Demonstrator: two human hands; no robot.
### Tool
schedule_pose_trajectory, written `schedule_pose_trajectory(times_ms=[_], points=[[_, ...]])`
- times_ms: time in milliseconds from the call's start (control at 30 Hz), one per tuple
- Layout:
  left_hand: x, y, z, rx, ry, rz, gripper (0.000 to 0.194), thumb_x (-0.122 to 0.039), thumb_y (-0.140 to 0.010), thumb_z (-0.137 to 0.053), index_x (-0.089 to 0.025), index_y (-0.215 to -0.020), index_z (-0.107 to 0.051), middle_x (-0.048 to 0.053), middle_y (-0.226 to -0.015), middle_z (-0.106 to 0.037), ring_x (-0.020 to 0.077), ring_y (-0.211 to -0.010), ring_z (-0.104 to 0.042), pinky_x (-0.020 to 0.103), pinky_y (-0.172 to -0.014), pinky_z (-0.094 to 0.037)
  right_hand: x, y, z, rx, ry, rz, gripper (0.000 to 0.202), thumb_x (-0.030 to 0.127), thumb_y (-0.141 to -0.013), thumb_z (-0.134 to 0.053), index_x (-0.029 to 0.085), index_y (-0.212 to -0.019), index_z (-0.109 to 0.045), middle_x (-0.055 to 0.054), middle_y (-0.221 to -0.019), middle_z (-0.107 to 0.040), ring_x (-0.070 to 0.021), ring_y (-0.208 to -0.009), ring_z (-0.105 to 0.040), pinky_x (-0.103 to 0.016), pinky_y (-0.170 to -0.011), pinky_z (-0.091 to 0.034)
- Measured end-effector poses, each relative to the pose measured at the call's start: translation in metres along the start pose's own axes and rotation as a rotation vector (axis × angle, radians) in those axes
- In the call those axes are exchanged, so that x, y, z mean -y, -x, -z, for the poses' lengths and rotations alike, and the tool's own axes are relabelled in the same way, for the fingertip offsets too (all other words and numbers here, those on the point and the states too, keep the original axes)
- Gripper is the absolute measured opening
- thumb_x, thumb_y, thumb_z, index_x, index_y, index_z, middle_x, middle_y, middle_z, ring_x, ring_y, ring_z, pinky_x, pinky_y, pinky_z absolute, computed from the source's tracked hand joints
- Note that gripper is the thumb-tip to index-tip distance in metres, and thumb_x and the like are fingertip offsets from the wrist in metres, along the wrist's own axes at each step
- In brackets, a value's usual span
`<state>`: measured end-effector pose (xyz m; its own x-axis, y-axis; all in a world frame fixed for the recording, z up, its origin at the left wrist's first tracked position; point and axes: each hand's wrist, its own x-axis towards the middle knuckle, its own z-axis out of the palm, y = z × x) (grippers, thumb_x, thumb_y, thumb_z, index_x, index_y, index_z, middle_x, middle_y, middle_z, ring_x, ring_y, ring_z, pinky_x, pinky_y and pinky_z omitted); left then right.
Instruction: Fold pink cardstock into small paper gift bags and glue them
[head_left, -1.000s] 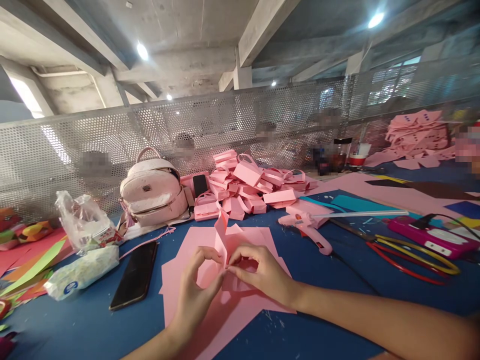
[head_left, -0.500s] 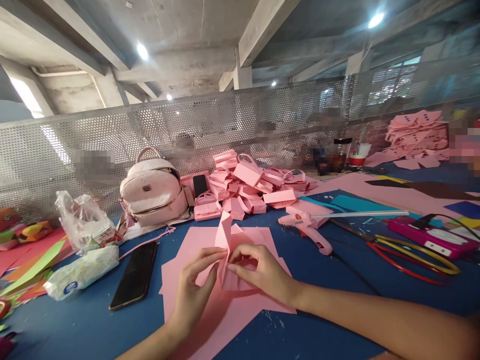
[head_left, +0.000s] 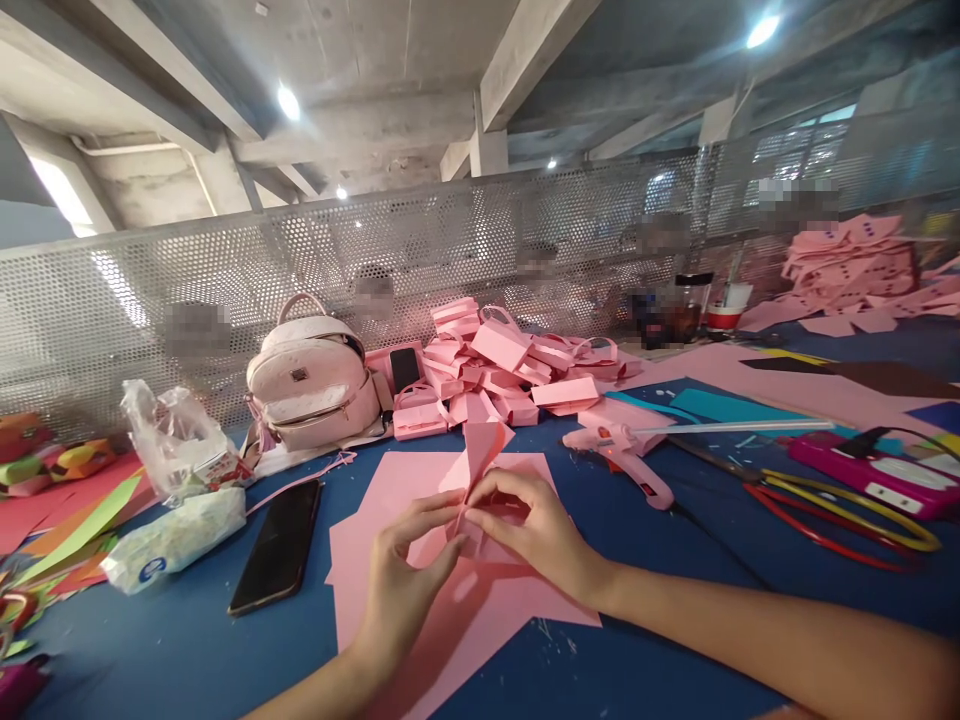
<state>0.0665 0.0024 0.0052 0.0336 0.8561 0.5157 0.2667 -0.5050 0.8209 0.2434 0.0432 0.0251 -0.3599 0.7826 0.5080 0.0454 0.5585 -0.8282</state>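
Between my hands stands a folded piece of pink paper (head_left: 480,452), pinched near its middle. My left hand (head_left: 416,555) grips its left side with thumb and fingertips. From the right, my right hand (head_left: 536,530) pinches the same piece, and the fingertips of both hands nearly meet. Its lower part is partly hidden by my fingers. Beneath lie flat pink paper sheets (head_left: 397,640), stacked unevenly on the blue table. Farther back is a heap of folded pink paper bags (head_left: 502,345), some with handles.
Right of the sheets lies a pink glue gun (head_left: 626,455) with a long glue stick, then scissors (head_left: 840,510) and a magenta power strip (head_left: 870,475). On the left are a black phone (head_left: 277,548), a tissue pack (head_left: 176,540) and a pale backpack (head_left: 315,380).
My hands have drawn closer together on the pink paper. Its upper part has turned and spread out to the right. The whole view has shifted slightly.
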Motion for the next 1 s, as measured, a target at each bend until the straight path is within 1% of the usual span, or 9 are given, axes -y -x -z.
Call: schedule_pose_trajectory(times_ms=[100,167,367,567,767,833,867,933,1000], points=[[-0.001,-0.006,-0.002,-0.040,0.024,0.018,0.013,-0.024,-0.083,-0.070,-0.024,-0.093,-0.079,0.006,-0.105,-0.078,0.0250,-0.104,-0.072,0.037,-0.093,-0.058,0.000,-0.003,-0.003,-0.037,0.027,0.008,0.012,0.030,-0.085,-0.072,0.021,-0.082,-0.065,-0.001,-0.081,-0.069,-0.0168,-0.077,-0.065,-0.027,-0.073,-0.052],[-0.001,-0.010,-0.001,-0.050,0.034,0.027,0.011,-0.024,-0.083,-0.070,-0.023,-0.090,-0.078,0.006,-0.103,-0.077,0.0249,-0.102,-0.072,0.038,-0.092,-0.057,-0.001,-0.006,-0.005,-0.065,0.035,0.015,0.015,0.031,-0.084,-0.074,0.022,-0.084,-0.063,-0.001,-0.082,-0.068,-0.0169,-0.077,-0.065,-0.028,-0.073,-0.053],[-0.001,-0.020,0.004,-0.099,0.029,0.054,0.006,-0.024,-0.083,-0.068,-0.020,-0.087,-0.072,0.005,-0.094,-0.076,0.0238,-0.095,-0.070,0.038,-0.090,-0.054,0.001,-0.018,-0.011,-0.053,0.036,0.042,0.012,0.031,-0.088,-0.070,0.023,-0.087,-0.061,-0.001,-0.085,-0.066,-0.0172,-0.079,-0.065,-0.029,-0.075,-0.054],[0.000,-0.029,0.014,-0.157,0.025,0.018,0.007,-0.025,-0.084,-0.068,-0.020,-0.085,-0.073,0.006,-0.100,-0.076,0.0248,-0.101,-0.070,0.039,-0.093,-0.052,0.007,-0.029,-0.017,-0.039,0.039,0.069,0.008,0.030,-0.090,-0.065,0.022,-0.089,-0.063,-0.002,-0.091,-0.069,-0.0180,-0.084,-0.067,-0.030,-0.079,-0.054],[0.001,-0.033,0.022,-0.180,-0.007,-0.043,0.010,-0.030,-0.085,-0.071,-0.021,-0.086,-0.077,0.007,-0.102,-0.077,0.0257,-0.101,-0.071,0.041,-0.094,-0.054,0.009,-0.038,-0.024,-0.051,0.037,0.086,0.009,0.030,-0.089,-0.066,0.022,-0.086,-0.064,-0.001,-0.087,-0.070,-0.0176,-0.082,-0.067,-0.030,-0.079,-0.054],[0.002,-0.032,0.023,-0.165,-0.010,-0.055,0.012,-0.029,-0.086,-0.070,-0.022,-0.093,-0.078,0.007,-0.106,-0.078,0.0261,-0.105,-0.070,0.042,-0.097,-0.054,0.009,-0.041,-0.025,-0.040,0.039,0.075,0.009,0.029,-0.089,-0.066,0.021,-0.086,-0.065,-0.002,-0.088,-0.071,-0.0179,-0.083,-0.068,-0.031,-0.079,-0.054],[0.004,-0.031,0.023,-0.144,-0.012,-0.058,0.016,-0.028,-0.087,-0.069,-0.023,-0.099,-0.078,0.007,-0.112,-0.077,0.0263,-0.111,-0.069,0.043,-0.100,-0.053,0.008,-0.042,-0.025,-0.032,0.045,0.067,0.008,0.029,-0.089,-0.066,0.021,-0.086,-0.066,-0.002,-0.088,-0.071,-0.0181,-0.083,-0.068,-0.031,-0.079,-0.054],[0.010,-0.027,0.021,-0.088,-0.016,-0.049,0.028,-0.027,-0.088,-0.067,-0.026,-0.116,-0.074,0.006,-0.127,-0.071,0.0262,-0.124,-0.062,0.044,-0.108,-0.048,0.007,-0.045,-0.024,-0.024,0.052,0.049,0.008,0.028,-0.088,-0.067,0.020,-0.087,-0.067,-0.003,-0.089,-0.071,-0.0182,-0.083,-0.067,-0.031,-0.078,-0.053],[0.018,-0.021,0.018,-0.042,-0.026,-0.017,0.042,-0.026,-0.089,-0.067,-0.027,-0.130,-0.065,0.006,-0.141,-0.062,0.0266,-0.135,-0.054,0.046,-0.114,-0.041,0.003,-0.047,-0.023,-0.031,0.030,0.027,0.009,0.029,-0.086,-0.068,0.020,-0.087,-0.066,-0.003,-0.089,-0.070,-0.0181,-0.084,-0.066,-0.031,-0.077,-0.053]])
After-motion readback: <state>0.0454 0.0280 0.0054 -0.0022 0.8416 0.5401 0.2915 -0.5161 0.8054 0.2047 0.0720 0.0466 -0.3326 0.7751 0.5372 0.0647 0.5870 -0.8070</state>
